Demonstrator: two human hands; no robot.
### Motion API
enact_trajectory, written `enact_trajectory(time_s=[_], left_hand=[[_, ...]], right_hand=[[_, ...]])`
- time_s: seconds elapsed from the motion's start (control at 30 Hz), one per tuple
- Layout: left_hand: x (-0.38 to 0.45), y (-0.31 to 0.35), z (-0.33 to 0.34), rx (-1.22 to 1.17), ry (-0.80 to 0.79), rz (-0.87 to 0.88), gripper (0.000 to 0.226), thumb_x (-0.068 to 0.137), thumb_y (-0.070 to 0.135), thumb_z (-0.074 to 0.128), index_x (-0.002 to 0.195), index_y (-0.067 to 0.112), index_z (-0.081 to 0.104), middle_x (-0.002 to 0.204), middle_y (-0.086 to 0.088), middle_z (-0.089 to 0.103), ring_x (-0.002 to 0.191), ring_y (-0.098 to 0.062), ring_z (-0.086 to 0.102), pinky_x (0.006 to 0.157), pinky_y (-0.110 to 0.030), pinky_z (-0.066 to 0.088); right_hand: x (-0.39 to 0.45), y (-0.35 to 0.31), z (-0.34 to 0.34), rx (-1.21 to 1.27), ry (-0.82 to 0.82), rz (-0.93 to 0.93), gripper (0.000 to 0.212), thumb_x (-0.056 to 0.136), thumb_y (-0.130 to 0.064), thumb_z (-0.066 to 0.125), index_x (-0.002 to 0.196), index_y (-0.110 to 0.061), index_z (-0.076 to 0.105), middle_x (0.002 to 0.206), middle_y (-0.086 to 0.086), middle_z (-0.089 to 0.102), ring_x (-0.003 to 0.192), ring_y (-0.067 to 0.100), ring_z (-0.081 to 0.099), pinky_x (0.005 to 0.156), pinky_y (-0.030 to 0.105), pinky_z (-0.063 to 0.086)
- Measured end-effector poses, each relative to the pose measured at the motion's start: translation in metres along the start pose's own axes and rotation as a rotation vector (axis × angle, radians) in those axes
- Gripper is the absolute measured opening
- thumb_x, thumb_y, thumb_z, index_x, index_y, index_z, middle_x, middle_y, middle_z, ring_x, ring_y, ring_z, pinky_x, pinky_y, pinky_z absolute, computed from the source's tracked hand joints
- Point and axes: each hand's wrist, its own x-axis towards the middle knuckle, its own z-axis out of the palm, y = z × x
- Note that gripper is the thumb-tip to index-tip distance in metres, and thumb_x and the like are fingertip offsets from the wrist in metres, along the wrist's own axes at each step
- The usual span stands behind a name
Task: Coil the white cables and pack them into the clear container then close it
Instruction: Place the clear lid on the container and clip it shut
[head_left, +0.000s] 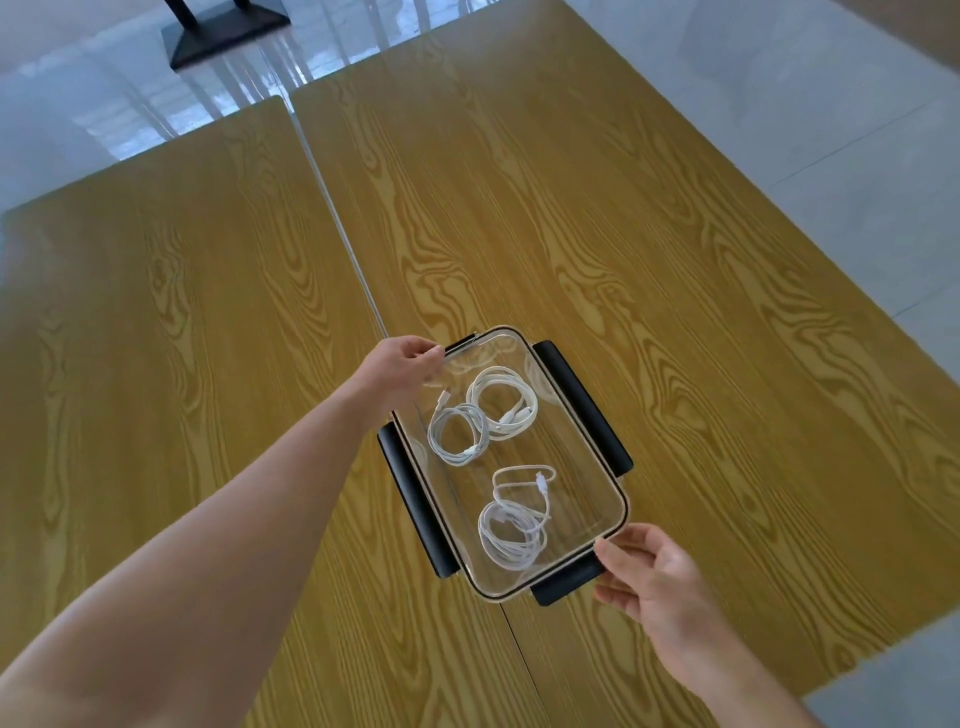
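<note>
Clear container (608, 457) on wooden table (675, 260), lid on, three coiled white cables (483, 415) inside; long axis running far-left to near-right. Left hand (405, 364) pinching far-end latch, right hand (649, 571) curled around near-end latch; side latches look unclipped

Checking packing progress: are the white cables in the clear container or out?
In: three white cable coils lie inside the clear container; none on the table.

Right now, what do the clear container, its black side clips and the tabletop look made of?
Clear rectangular container: likely rigid glossy plastic, since the cables show through.
Black side clips: matte plastic, probably.
Yellow-brown tabletop: wood-grain pattern, smooth sheen; possibly laminate.
</note>
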Motion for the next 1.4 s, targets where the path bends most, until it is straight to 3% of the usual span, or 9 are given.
enact_trajectory(time_s=[0.17,0.3,0.5,0.63,0.77,0.93,1.2,1.3,1.4], left_hand=[[0.007,-0.003,-0.002,-0.061,-0.023,0.002,0.026,0.096,0.029,0.061,0.119,0.02,0.068,0.102,0.002,0.072,0.086,-0.009,0.066,0.069,-0.023,0.05],[0.009,-0.003,0.001,-0.113,0.027,0.027,0.025,0.093,0.019,0.065,0.118,0.022,0.067,0.088,0.003,0.067,0.069,-0.014,0.056,0.048,-0.018,0.045],[0.009,-0.008,0.002,-0.091,0.05,0.081,0.028,0.091,0.025,0.068,0.119,0.024,0.067,0.098,0.004,0.068,0.074,-0.013,0.061,0.072,-0.033,0.055],[0.007,-0.011,0.004,-0.006,0.094,0.093,0.016,0.091,0.031,0.068,0.104,0.023,0.073,0.086,0.007,0.069,0.052,0.001,0.054,0.049,-0.018,0.045],[0.004,-0.012,0.006,0.051,0.115,0.113,0.021,0.094,0.031,0.064,0.109,0.021,0.075,0.089,0.007,0.072,0.062,-0.003,0.056,0.053,-0.016,0.042],[0.003,-0.014,0.012,0.034,0.133,0.088,0.021,0.097,0.032,0.06,0.109,0.022,0.073,0.07,0.01,0.063,0.042,0.0,0.045,0.045,-0.016,0.038],[-0.008,-0.011,0.016,0.024,0.182,0.097,0.021,0.097,0.032,0.058,0.111,0.023,0.072,0.077,0.009,0.065,0.052,-0.002,0.05,0.049,-0.015,0.04],[-0.017,-0.015,0.017,0.044,0.204,0.11,0.027,0.096,0.031,0.059,0.12,0.021,0.068,0.101,0.005,0.07,0.087,-0.011,0.066,0.076,-0.023,0.052],[-0.035,-0.027,0.016,0.068,0.254,0.082,0.044,0.094,0.03,0.063,0.135,0.018,0.057,0.127,0.003,0.064,0.12,-0.015,0.058,0.103,-0.03,0.045]], right_hand=[[-0.006,0.008,0.013,0.034,-0.054,0.022,0.019,0.086,0.001,0.07,0.103,-0.001,0.06,0.087,0.014,0.076,0.08,0.029,0.072,0.08,0.043,0.06],[-0.01,0.009,0.016,0.004,-0.052,-0.017,0.016,0.088,0.0,0.068,0.103,-0.002,0.061,0.088,0.015,0.076,0.073,0.026,0.071,0.081,0.045,0.059],[-0.01,0.012,0.014,-0.132,0.032,-0.083,0.021,0.085,-0.008,0.075,0.097,0.0,0.059,0.073,0.012,0.066,0.063,0.023,0.062,0.069,0.042,0.058],[-0.012,0.017,0.014,-0.298,0.095,-0.08,0.039,0.084,-0.029,0.078,0.079,0.005,0.059,0.056,0.007,0.056,0.052,0.022,0.053,0.058,0.039,0.051],[-0.016,0.018,0.02,-0.269,0.07,-0.064,0.031,0.091,-0.023,0.07,0.079,0.005,0.07,0.061,0.011,0.067,0.054,0.021,0.059,0.057,0.037,0.054],[-0.017,0.014,0.026,-0.229,0.048,-0.061,0.019,0.094,-0.012,0.065,0.083,0.001,0.072,0.07,0.011,0.074,0.061,0.018,0.069,0.062,0.032,0.061],[-0.013,0.01,0.019,-0.27,-0.03,-0.048,0.02,0.095,-0.015,0.064,0.088,0.001,0.071,0.076,0.015,0.073,0.065,0.018,0.067,0.067,0.034,0.058],[-0.01,0.006,0.006,-0.35,-0.042,-0.053,0.029,0.095,-0.025,0.064,0.082,0.0,0.07,0.071,0.009,0.07,0.065,0.018,0.064,0.069,0.035,0.055],[-0.004,-0.004,-0.007,-0.398,0.076,-0.138,0.033,0.095,-0.032,0.063,0.077,-0.004,0.067,0.066,0.006,0.065,0.063,0.02,0.06,0.068,0.038,0.052]])
